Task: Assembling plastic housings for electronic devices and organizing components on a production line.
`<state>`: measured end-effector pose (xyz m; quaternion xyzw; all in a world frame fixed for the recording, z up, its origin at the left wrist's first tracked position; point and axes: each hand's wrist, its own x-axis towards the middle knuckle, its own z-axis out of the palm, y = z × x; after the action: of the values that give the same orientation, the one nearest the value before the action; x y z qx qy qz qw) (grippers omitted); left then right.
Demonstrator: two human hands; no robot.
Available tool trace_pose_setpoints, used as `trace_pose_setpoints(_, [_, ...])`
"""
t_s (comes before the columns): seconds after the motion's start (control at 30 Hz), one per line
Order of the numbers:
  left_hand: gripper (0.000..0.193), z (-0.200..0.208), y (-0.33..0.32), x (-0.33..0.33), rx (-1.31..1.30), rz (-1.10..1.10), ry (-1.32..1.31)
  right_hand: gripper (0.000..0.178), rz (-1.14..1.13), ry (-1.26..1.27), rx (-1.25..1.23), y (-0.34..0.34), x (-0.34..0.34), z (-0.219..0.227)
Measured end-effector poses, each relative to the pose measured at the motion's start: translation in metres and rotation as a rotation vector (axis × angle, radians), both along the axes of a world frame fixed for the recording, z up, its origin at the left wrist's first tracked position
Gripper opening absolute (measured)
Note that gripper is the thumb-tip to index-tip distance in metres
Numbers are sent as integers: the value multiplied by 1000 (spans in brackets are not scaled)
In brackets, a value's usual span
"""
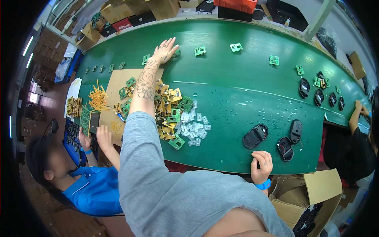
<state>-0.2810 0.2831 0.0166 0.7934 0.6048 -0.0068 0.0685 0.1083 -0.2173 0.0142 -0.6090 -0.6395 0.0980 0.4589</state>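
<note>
My left arm stretches across the green work surface [225,104]. At its far end my left hand [165,51] is open, fingers spread, beside and partly over a small green circuit board [177,53]. Close to the near edge, my right hand [261,166] has its fingers curled in, and nothing shows in them. Just beyond it lies a black computer mouse shell [252,139]. Two more black mouse shell parts, an upper one [296,131] and a lower one [285,149], lie to its right. My left forearm partly hides a heap of green and yellow circuit boards [173,94].
Clear plastic pieces [193,128] lie beside the heap. More boards [236,47] are spaced along the far strip, with black mouse shells [304,87] at right. A co-worker [92,189] at left holds a board panel [85,120]. An open carton [292,193] stands by my right hand.
</note>
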Motion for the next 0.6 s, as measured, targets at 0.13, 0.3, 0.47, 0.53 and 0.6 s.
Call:
trace_pose_setpoints(0.13, [81,-3,11,-25,17,28,-16,24,0,-10,6,4,1,0])
trace_pose_setpoints(0.3, [81,2,6,-53,-35,92,97,24,-15,-12,-5,2,-1,-2])
trace_pose_setpoints(0.47, [77,8,0,-70,96,69,149,23,-18,-34,-3,3,-3,-1])
trace_pose_setpoints(0.53, [71,27,-4,-79,234,134,90,23,-26,-31,-8,2,-4,-2])
trace_pose_setpoints(0.6, [65,46,-14,-89,370,213,32,23,-22,-28,-15,1,-3,-3])
